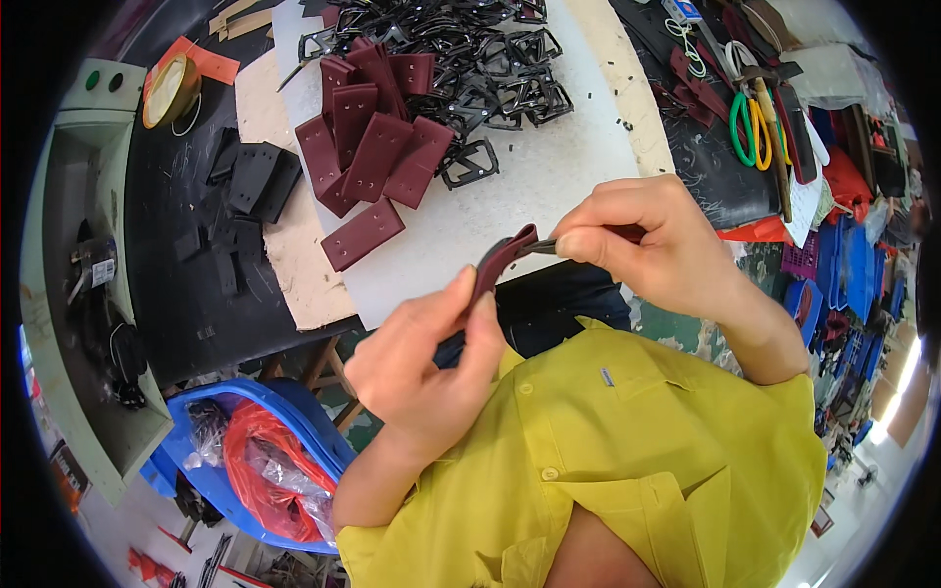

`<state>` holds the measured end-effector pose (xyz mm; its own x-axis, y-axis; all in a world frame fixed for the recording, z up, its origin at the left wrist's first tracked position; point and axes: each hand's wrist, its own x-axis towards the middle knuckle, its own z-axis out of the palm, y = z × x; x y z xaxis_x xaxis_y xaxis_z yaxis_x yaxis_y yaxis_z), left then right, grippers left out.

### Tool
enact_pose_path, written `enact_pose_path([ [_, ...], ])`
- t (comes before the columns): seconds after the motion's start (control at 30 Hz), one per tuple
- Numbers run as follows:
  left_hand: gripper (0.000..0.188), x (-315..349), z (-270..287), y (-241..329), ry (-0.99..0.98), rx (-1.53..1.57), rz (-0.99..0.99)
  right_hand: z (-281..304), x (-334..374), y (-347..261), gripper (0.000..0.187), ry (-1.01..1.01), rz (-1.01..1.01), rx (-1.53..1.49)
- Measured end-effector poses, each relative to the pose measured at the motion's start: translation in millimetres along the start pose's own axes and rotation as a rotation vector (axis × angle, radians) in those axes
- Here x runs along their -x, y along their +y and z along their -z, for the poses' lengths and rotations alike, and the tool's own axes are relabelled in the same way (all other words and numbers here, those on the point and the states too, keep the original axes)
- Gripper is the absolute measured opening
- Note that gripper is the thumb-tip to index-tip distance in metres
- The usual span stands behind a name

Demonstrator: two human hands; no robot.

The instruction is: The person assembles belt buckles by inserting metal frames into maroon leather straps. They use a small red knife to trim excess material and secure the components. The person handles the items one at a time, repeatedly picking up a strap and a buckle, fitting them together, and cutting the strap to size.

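Observation:
My left hand (421, 358) pinches a folded maroon leather strap (496, 265) between thumb and fingers, above the near edge of the work table. At the strap's upper end, my right hand (662, 245) is closed on a thin black buckle (539, 248), seen nearly edge-on and partly hidden by the fingertips. The buckle meets the strap's fold; whether it passes through cannot be made out. Beyond my hands lies a heap of maroon leather pieces (377, 157) with small punched holes. Behind and right of it spreads a tangle of black metal buckles (505, 73).
Black leather pieces (263, 181) lie left on the dark table. A yellow bowl (173, 90) stands at the far left. Scissors with green handles (742, 132) rest among tools at the right. A blue bin (191, 421) with plastic bags stands below left.

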<state>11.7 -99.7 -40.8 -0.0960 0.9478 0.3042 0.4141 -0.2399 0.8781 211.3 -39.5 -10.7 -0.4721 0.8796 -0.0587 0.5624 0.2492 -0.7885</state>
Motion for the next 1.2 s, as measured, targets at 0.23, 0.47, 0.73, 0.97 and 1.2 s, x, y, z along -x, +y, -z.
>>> enact_pose_path([
  [0.23,0.027,-15,4,0,-0.028,0.713,0.687,-20,6,-8,0.037,0.363,0.465,0.322],
  [0.47,0.026,-12,2,8,-0.076,0.779,0.711,-32,3,2,0.034,0.384,0.565,0.297],
  [0.73,0.023,1,-9,9,0.043,0.094,0.127,-22,4,-12,0.022,0.169,0.145,0.046],
  [0.97,0.025,-11,-2,-9,0.151,-0.051,-0.287,-11,9,0,0.023,-0.063,-0.315,-0.783],
  [1.2,0.023,-5,-9,-2,0.056,0.407,0.356,-22,7,0,0.022,0.034,-0.504,-1.163],
])
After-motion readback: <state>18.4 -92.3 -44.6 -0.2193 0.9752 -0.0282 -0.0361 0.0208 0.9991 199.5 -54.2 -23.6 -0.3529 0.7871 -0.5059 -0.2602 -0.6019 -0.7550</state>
